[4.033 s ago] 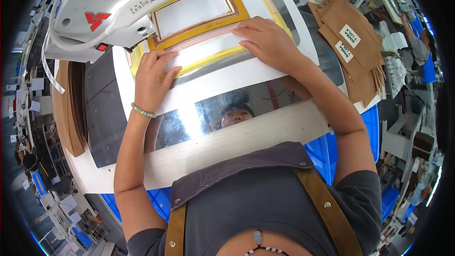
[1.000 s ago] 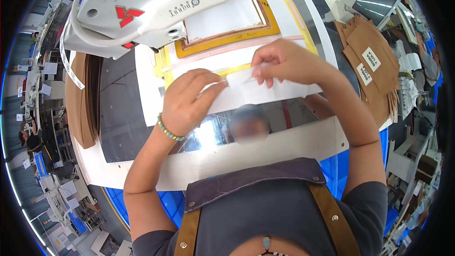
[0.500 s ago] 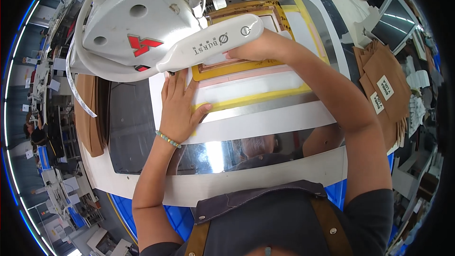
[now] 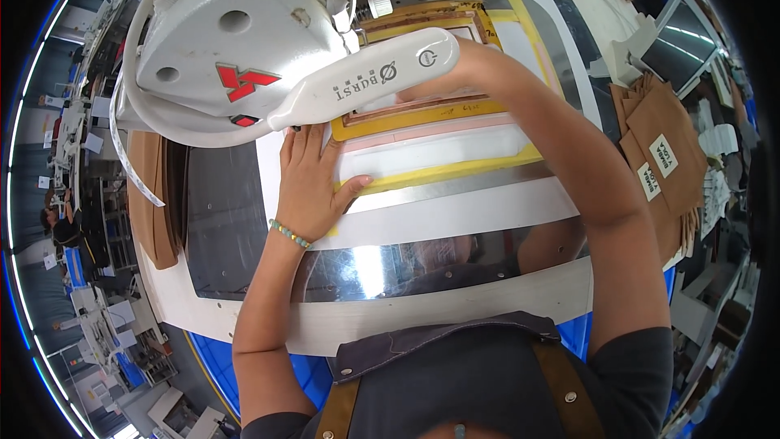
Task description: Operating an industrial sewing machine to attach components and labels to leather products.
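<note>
Green-braceleted left hand (image 4: 313,179): I see it laid flat, fingers extended, thumb spread onto the yellow-taped template (image 4: 455,170).
Right hand (image 4: 452,83): over the yellow frame (image 4: 439,114), partly behind the lamp (image 4: 366,77); I cannot tell what its hidden fingers do.
Frame position: on the template's upper part, under the lamp.
Machine head (image 4: 236,49): white, upper left, behind the lamp.
Mirror-like plate (image 4: 479,264): nearer the wearer's apron (image 4: 447,332).
Labelled brown pieces (image 4: 638,134): piled at right, near a screen (image 4: 681,36).
</note>
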